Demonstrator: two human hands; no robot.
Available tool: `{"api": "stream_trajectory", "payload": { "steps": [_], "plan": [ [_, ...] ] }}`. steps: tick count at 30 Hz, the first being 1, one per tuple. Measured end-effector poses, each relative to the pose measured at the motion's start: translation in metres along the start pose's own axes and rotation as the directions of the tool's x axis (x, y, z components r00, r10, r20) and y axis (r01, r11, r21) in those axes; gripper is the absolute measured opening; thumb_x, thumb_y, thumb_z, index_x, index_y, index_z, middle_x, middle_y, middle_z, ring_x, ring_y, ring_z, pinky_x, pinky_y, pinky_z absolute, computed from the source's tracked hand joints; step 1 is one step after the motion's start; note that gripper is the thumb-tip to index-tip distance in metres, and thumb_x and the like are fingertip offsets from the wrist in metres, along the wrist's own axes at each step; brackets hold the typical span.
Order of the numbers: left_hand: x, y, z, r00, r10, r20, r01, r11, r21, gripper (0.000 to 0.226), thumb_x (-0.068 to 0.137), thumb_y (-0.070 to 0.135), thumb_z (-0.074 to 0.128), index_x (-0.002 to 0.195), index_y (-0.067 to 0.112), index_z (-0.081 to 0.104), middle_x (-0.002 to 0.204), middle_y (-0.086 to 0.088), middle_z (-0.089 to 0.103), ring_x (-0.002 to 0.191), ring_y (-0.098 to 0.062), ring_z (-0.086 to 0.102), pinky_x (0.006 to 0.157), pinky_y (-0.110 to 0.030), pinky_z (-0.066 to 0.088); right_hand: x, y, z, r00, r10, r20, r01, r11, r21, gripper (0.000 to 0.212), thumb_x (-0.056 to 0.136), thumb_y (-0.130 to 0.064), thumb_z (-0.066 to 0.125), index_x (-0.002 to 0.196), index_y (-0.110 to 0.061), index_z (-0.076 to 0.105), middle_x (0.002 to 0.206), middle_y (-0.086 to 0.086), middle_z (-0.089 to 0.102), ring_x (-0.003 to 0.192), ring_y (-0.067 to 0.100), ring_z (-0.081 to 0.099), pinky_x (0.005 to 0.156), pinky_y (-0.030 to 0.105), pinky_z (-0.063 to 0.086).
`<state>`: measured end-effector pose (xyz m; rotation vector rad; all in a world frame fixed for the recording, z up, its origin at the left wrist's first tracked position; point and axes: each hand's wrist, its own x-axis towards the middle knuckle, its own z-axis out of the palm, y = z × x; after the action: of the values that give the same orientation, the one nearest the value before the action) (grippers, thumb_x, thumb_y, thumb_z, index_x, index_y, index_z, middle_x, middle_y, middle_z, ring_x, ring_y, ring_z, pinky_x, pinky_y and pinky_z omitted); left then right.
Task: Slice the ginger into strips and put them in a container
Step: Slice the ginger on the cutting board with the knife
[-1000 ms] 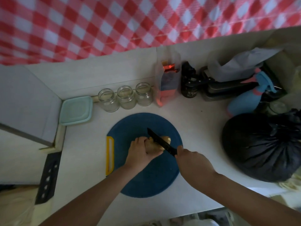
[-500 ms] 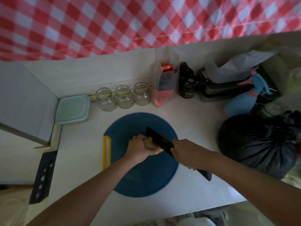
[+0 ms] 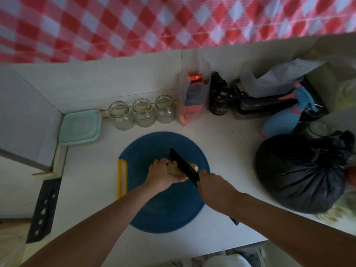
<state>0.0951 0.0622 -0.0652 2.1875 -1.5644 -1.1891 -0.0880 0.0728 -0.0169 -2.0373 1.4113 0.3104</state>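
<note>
With the left hand [image 3: 163, 175] curled over the ginger [image 3: 195, 167] near the middle of the blue cutting board [image 3: 169, 212] and the right hand [image 3: 213, 187] clenched round the knife [image 3: 184, 166], the knobbly root could roll, likely bringing the blade onto the nearby knuckles.

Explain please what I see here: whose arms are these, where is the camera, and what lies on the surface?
No machine here: a person works with two bare hands. The camera sits on the person's head and looks down. The left hand holds a piece of ginger on a round blue cutting board. The right hand grips a black knife, its blade across the ginger. Behind the board stand three glass jars; left of them, a pale green lidded container. At the right lie a black bag and a blue spray bottle.
</note>
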Motion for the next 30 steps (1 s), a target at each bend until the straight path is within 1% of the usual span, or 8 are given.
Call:
{"api": "stream_trajectory", "payload": {
  "steps": [8, 11, 15, 19, 22, 24, 27, 30],
  "plan": [
    [-0.002, -0.005, 0.004, 0.998, 0.035, -0.05, -0.037, 0.999, -0.037, 0.076, 0.062, 0.049, 0.083, 0.123, 0.016, 0.05, 0.11, 0.0, 0.041, 0.109, -0.022, 0.043, 0.093, -0.035, 0.041, 0.01, -0.01, 0.027, 0.996, 0.084, 0.03, -0.083, 0.996, -0.037, 0.045, 0.096, -0.004, 0.041, 0.138, -0.005, 0.026, 0.068, -0.001, 0.042, 0.053, 0.012, 0.041, 0.044, 0.023, 0.032],
    [-0.002, -0.007, 0.005, 0.998, 0.034, -0.055, -0.036, 0.998, -0.052, 0.076, 0.065, 0.046, 0.082, 0.125, 0.014, 0.048, 0.11, 0.0, 0.039, 0.111, -0.022, 0.041, 0.092, -0.033, 0.038, 0.015, -0.017, 0.036, 0.991, 0.119, 0.056, -0.119, 0.993, -0.001, 0.048, 0.098, -0.005, 0.037, 0.142, -0.005, 0.02, 0.086, 0.007, 0.057, 0.067, 0.02, 0.05, 0.058, 0.031, 0.041],
    [-0.003, -0.007, 0.006, 0.998, 0.036, -0.06, -0.039, 0.998, -0.054, 0.076, 0.064, 0.047, 0.082, 0.124, 0.016, 0.048, 0.109, 0.001, 0.039, 0.105, -0.017, 0.038, 0.09, -0.032, 0.038, 0.027, -0.022, 0.036, 0.994, 0.11, 0.001, -0.11, 0.993, 0.037, 0.061, 0.097, -0.003, 0.032, 0.149, 0.0, 0.0, 0.106, 0.016, 0.064, 0.081, 0.027, 0.059, 0.065, 0.031, 0.04],
    [-0.004, -0.009, -0.002, 0.998, 0.049, 0.029, -0.048, 0.997, -0.055, 0.075, 0.068, 0.048, 0.08, 0.128, 0.017, 0.045, 0.113, 0.001, 0.04, 0.112, -0.019, 0.042, 0.095, -0.034, 0.04, 0.03, -0.018, 0.033, 0.995, 0.09, -0.038, -0.088, 0.994, 0.064, 0.058, 0.1, -0.009, 0.032, 0.148, 0.001, 0.001, 0.104, 0.016, 0.064, 0.073, 0.023, 0.054, 0.063, 0.031, 0.038],
    [-0.009, -0.013, -0.02, 0.979, 0.066, 0.195, -0.035, 0.987, -0.154, 0.057, 0.082, 0.033, 0.071, 0.131, 0.017, 0.046, 0.123, 0.001, 0.049, 0.112, -0.014, 0.048, 0.094, -0.025, 0.041, 0.03, -0.012, 0.033, 0.992, 0.106, -0.064, -0.098, 0.988, 0.118, 0.056, 0.101, -0.014, 0.032, 0.148, 0.0, 0.006, 0.1, 0.015, 0.065, 0.063, 0.019, 0.048, 0.06, 0.029, 0.037],
    [-0.012, -0.018, -0.034, 0.968, 0.034, 0.247, 0.029, 0.969, -0.247, 0.043, 0.088, 0.023, 0.066, 0.128, 0.014, 0.053, 0.122, -0.002, 0.058, 0.107, -0.014, 0.056, 0.09, -0.023, 0.046, 0.031, -0.013, 0.035, 0.993, 0.1, -0.064, -0.095, 0.992, 0.08, 0.056, 0.102, -0.014, 0.031, 0.148, 0.002, 0.003, 0.1, 0.014, 0.065, 0.061, 0.018, 0.045, 0.052, 0.028, 0.035],
    [-0.017, -0.028, -0.043, 0.965, -0.052, 0.258, 0.137, 0.937, -0.32, 0.028, 0.086, 0.018, 0.068, 0.111, 0.008, 0.059, 0.104, -0.006, 0.066, 0.093, -0.017, 0.065, 0.084, -0.027, 0.055, 0.03, -0.015, 0.04, 0.994, 0.054, -0.094, -0.053, 0.999, 0.013, 0.056, 0.103, -0.014, 0.03, 0.147, 0.004, 0.001, 0.1, 0.013, 0.065, 0.054, 0.012, 0.043, 0.042, 0.02, 0.024],
    [-0.026, -0.033, -0.042, 0.955, -0.108, 0.278, 0.206, 0.913, -0.352, 0.022, 0.087, 0.02, 0.068, 0.104, 0.009, 0.059, 0.09, -0.007, 0.068, 0.08, -0.014, 0.068, 0.072, -0.022, 0.056, 0.031, -0.014, 0.042, 0.99, 0.032, -0.134, -0.04, 0.998, -0.051, 0.055, 0.103, -0.015, 0.03, 0.147, 0.005, 0.004, 0.101, 0.013, 0.066, 0.072, 0.023, 0.06, 0.046, 0.023, 0.031]
  ]
}}
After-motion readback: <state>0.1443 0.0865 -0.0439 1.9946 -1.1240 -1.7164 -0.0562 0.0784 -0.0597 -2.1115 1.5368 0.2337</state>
